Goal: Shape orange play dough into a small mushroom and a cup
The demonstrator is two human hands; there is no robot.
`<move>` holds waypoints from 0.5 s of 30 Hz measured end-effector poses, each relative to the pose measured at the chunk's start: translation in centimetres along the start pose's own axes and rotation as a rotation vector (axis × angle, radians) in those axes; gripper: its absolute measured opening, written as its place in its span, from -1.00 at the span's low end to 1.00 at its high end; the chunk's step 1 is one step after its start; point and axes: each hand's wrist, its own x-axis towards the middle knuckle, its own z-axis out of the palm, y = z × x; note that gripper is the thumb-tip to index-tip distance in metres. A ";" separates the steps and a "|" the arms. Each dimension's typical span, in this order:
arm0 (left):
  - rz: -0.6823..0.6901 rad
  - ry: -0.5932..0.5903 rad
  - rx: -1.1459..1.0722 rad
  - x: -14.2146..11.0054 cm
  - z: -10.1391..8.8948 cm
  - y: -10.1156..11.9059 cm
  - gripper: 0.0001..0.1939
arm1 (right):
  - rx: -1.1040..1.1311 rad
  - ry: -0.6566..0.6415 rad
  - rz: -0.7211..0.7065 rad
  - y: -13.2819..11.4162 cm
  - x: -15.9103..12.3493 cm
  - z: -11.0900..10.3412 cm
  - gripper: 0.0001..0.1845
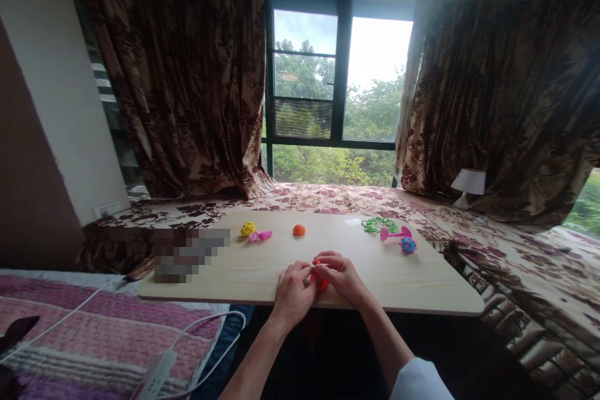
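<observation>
Near the front edge of the light wooden table (262,275), my left hand (295,289) and my right hand (342,276) meet around a small red-orange object (323,284). Fingers of both hands are curled onto it and cover most of it, so its kind is hard to make out. Just beyond them sits an orange dome-shaped piece (299,230), touched by neither hand. Left of that lie a lumpy yellow ball (247,229) and a pink twisted piece (259,236), close together.
On the table's right side are a green beaded string (379,224), a pink dumbbell-shaped toy (395,233), a blue-and-pink knobbly ball (408,245) and a white paper (352,222). A blurred patch (187,256) hides the left end. A power strip (157,375) with a white cable lies lower left.
</observation>
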 end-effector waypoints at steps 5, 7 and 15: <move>-0.009 0.012 -0.001 0.0 0.1 -0.1 -0.79 | 0.057 0.031 0.064 -0.1 0.0 -0.1 -0.78; -0.010 0.016 -0.004 0.0 0.0 -0.1 -0.77 | 0.096 0.026 0.105 -0.2 0.0 -0.2 -0.75; -0.016 0.015 0.020 0.0 -0.2 0.1 -0.77 | 0.014 -0.002 0.086 -0.3 0.0 -0.1 -0.82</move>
